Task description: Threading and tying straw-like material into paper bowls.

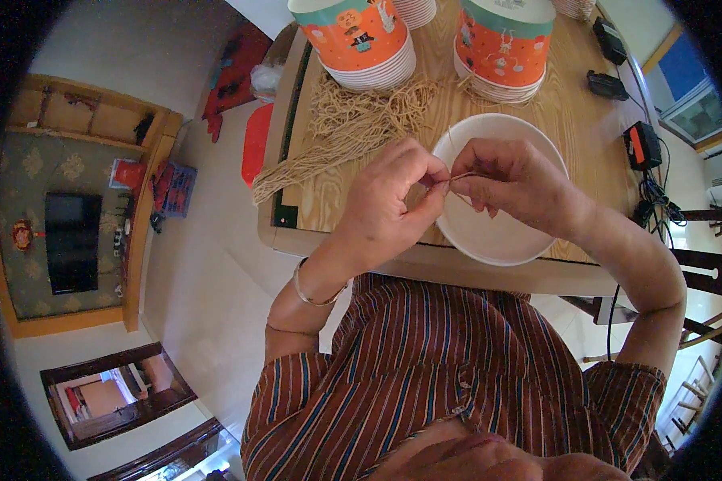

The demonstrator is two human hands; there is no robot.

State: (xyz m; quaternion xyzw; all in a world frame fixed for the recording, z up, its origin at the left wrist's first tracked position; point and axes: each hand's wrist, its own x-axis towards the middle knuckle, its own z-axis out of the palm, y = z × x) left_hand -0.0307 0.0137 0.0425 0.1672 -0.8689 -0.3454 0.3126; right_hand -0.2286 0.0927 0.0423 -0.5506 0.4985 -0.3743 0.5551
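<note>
Starting from the left: there's a loose pile of tan string pieces [353,128] spread over the wooden tabletop [586,120], with one bundle trailing off the left edge, and behind it a stack of orange-and-teal paper bowls [361,40]. The left hand [389,200] is up over the near rim of a white paper bowl [497,232], fingers pinched narrow on one end of a single thin string [460,175], thumb and forefinger tight together. The right hand [509,180] meets it from the other side, fingers closed small on the same string, so the two pinches are nearly touching right above the bowl. Looks to me like the step in hand is working that one strand, maybe knotting or threading it at the bowl's rim, but the exact spot is too small to tell. I'd guess the next bit needs steady tension and a precise fingertip grip, since the strand is so thin it could slip out easily. Further right there's a second orange bowl stack [501,48], and a few black gadgets with cables [642,144] along the far right edge.
</note>
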